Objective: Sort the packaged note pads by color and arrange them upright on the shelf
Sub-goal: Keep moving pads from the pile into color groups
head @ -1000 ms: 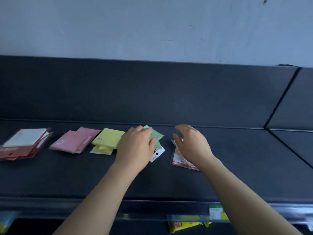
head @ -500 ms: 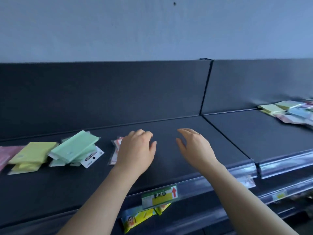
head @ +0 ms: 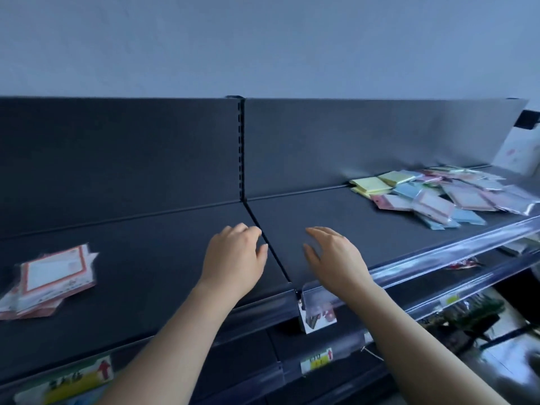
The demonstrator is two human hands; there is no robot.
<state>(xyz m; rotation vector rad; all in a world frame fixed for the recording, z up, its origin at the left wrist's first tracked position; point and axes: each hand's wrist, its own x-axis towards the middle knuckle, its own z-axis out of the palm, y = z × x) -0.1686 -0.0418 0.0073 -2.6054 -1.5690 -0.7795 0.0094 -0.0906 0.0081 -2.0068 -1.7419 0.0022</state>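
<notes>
Take the thin dark seam (head: pixel 274 258) between the two matte black shelf boards as your mark. Nearest you, below the seam's front end, a small yellow-and-white paper price label (head: pixel 317 359) sits on a lower shelf edge; just above it a small glossy printed card (head: pixel 317 317) hangs from the clear plastic price rail (head: pixel 438 255) right at the seam's front end. Your bare forearms come up on either side of the seam; your left hand (head: pixel 233 258) is just left of it, palm down, fingers loosely bent, holding nothing, fingertips almost at the seam line; your right hand (head: pixel 336 258) is just right of it, palm down, fingers spread and relaxed, likewise holding nothing; whether either hand touches a board cannot be told. Well left of the seam, a flat stack of orange-bordered white note pads in clear wrap (head: pixel 49 282) lies on the left shelf board (head: pixel 146 273); well right of the seam and farther back, a loose heap of pastel packaged note pads (head: pixel 438 194), yellow, blue and pink among them, lies flat on the right shelf board (head: pixel 336 209), none upright, its far edge near the dark back panel (head: pixel 350 141). At the seam's far end a slotted black metal upright (head: pixel 241 147) splits that panel; above it rises a pale grey-blue wall (head: pixel 263 39).
</notes>
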